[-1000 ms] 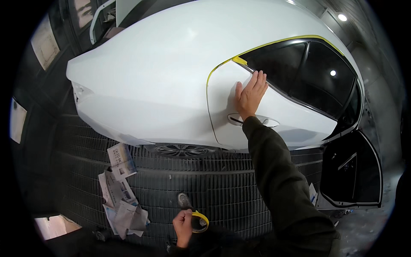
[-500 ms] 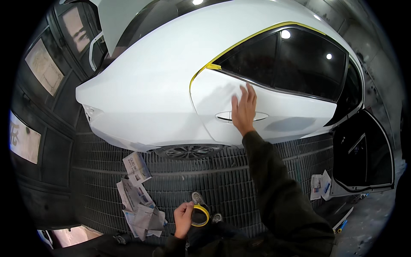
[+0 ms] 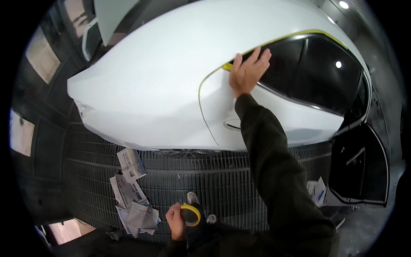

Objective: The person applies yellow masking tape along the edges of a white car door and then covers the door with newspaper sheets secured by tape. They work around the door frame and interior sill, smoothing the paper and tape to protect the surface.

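A white car stretches across the view. My right hand is over the rear corner of its dark rear side window, fingers spread and holding nothing. Whether the fingertips touch the glass I cannot tell. Yellow masking tape follows the door seam and the upper window edge, and a short yellow tape end shows beside my right wrist. Low in front of me, my left hand is closed on a roll of yellow masking tape. The door handle is partly hidden by my right sleeve.
Crumpled newspaper sheets lie on the dark floor grating at the left. The open front door juts out at the right, with more paper next to it. A dark panelled wall stands at the left.
My right hand has moved up from over the door handle to the rear corner of the window. My left hand keeps the tape roll low down. The view has shifted slightly.
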Motion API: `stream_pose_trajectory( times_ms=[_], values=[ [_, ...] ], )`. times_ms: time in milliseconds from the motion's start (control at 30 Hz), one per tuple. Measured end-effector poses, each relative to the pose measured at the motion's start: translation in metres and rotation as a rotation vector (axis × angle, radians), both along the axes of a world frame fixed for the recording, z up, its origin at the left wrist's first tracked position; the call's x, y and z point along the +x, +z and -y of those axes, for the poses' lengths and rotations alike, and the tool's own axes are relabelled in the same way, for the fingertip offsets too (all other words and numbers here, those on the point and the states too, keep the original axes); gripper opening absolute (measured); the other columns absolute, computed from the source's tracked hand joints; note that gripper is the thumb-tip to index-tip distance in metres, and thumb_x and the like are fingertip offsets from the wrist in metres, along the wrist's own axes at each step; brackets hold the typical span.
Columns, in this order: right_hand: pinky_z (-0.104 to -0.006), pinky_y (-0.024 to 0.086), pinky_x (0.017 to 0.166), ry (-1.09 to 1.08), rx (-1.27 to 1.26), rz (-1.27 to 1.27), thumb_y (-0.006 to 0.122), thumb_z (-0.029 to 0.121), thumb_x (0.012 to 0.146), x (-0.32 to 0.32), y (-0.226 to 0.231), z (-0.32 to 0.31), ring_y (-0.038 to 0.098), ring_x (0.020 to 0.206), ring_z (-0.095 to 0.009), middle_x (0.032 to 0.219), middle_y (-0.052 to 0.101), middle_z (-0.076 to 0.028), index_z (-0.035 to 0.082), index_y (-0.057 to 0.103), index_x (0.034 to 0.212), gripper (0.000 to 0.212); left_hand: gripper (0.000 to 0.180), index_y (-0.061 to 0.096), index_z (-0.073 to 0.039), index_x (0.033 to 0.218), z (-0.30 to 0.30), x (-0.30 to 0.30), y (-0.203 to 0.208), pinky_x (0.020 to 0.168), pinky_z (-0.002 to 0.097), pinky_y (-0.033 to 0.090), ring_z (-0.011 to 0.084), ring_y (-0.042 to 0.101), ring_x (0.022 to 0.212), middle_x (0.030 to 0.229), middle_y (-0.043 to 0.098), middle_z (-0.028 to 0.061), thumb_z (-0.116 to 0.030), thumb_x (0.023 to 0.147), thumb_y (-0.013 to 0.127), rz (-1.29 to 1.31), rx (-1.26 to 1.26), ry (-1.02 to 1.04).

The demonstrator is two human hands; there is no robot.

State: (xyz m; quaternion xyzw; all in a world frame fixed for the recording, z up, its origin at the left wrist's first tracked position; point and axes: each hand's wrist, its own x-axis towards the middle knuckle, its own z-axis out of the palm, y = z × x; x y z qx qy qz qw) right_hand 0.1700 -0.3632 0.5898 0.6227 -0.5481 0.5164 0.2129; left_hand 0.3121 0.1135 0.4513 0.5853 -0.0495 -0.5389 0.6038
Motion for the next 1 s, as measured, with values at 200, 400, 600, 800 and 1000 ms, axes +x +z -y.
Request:
stream_pose_trajectory(
  times_ms=[200,400,600,800,1000],
  values=[
    [-0.0545,0.017,0.115,0.157,0.161,-0.013,0.052,0.032,0.095,-0.031,0.0,-0.026,0.022,0.14,-0.045,0.149,0.028,-0.029,-0.008,0.035,0.139,0.061,0.028,0.052,-0.012,0.076,-0.033,0.002,0.012,0.041,0.0222,0.022,0.0025,0.03,0.044,0.057,0.037,-0.0061,-0.024,0.101,0.051,0.067,-0.007,-0.196],
    [-0.0486,0.034,0.102,0.389,0.277,-0.003,0.058,0.011,0.091,-0.053,-0.055,-0.136,0.043,0.12,-0.042,0.13,0.048,-0.024,0.0,0.05,0.124,0.036,0.036,0.049,-0.01,0.067,-0.015,0.01,0.045,0.044,0.0211,0.022,0.0007,0.032,0.048,0.058,0.039,-0.0075,-0.021,0.1,0.054,0.075,0.035,-0.175],
    [-0.0406,0.046,0.093,0.603,0.96,0.224,0.056,0.019,0.095,-0.098,-0.149,-0.31,0.058,0.104,-0.033,0.109,0.063,-0.016,0.001,0.061,0.113,0.025,0.032,0.051,-0.013,0.072,0.025,-0.002,0.038,0.041,0.0211,0.021,0.0018,0.029,0.047,0.059,0.037,-0.0082,-0.026,0.101,0.051,0.051,-0.056,-0.299],
    [-0.0342,0.051,0.089,0.691,1.741,1.169,0.041,0.035,0.105,-0.102,-0.15,-0.44,0.064,0.1,-0.018,0.107,0.067,-0.01,0.0,0.061,0.119,0.043,0.028,0.055,-0.012,0.074,0.062,-0.03,0.032,0.041,0.0197,0.023,0.0008,0.031,0.046,0.06,0.041,-0.0081,-0.023,0.1,0.054,-0.046,-0.054,-0.377],
    [-0.0345,0.047,0.094,0.714,1.527,1.387,0.032,0.035,0.107,-0.13,-0.079,-0.416,0.062,0.103,-0.019,0.11,0.065,-0.011,-0.001,0.06,0.119,0.047,0.027,0.061,-0.009,0.08,0.102,-0.089,0.052,0.044,0.0203,0.024,0.0003,0.035,0.05,0.062,0.042,-0.0089,-0.027,0.099,0.057,-0.016,-0.081,-0.631]
  ],
)
